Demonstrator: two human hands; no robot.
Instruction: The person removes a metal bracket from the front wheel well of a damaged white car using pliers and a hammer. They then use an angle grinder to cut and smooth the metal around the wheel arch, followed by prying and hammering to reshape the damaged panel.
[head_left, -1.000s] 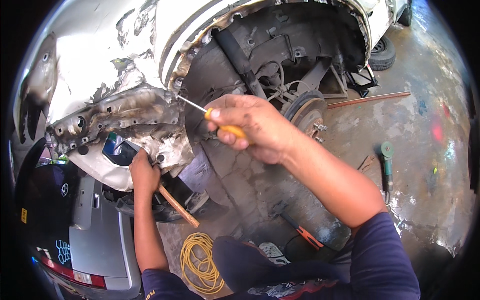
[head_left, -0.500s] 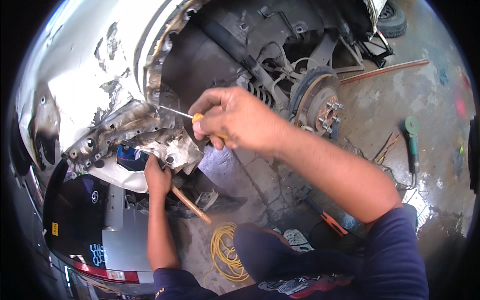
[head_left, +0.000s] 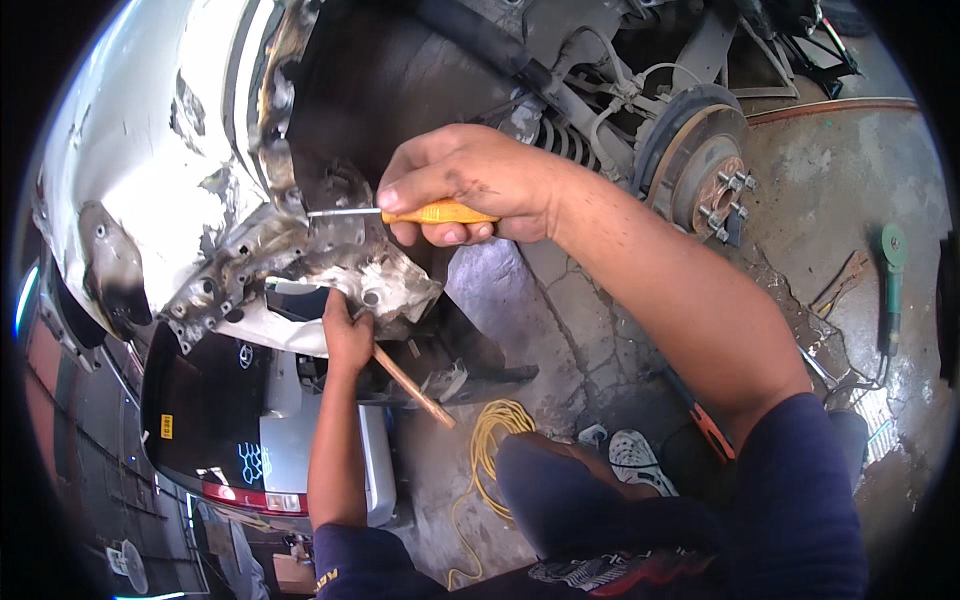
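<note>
A screwdriver with a yellow handle point(head_left: 440, 212) and thin metal shaft is in my right hand point(head_left: 480, 180), closed round it. Its tip meets the torn edge of the car body's sheet metal point(head_left: 285, 205), beside the wheel arch. Lower down, my left hand point(head_left: 347, 335) is at an opening in the bent, scorched metal panel point(head_left: 385, 285). A wooden handle point(head_left: 415, 388) slants out of this hand toward me. The fingertips and the tool's other end are hidden behind the panel.
Right of my hand is a wheel hub with brake disc point(head_left: 705, 175), near a coil spring point(head_left: 565, 140). A green angle grinder point(head_left: 892, 285) and an orange-handled tool point(head_left: 712, 432) lie on the floor. Yellow cable point(head_left: 490, 450) is coiled by my leg. A silver car point(head_left: 310, 450) stands behind the panel.
The view has shifted, so the scene sits further right and the hub higher. My right hand has tilted the screwdriver nearly level, showing more of its handle. The left hand stays at the opening.
</note>
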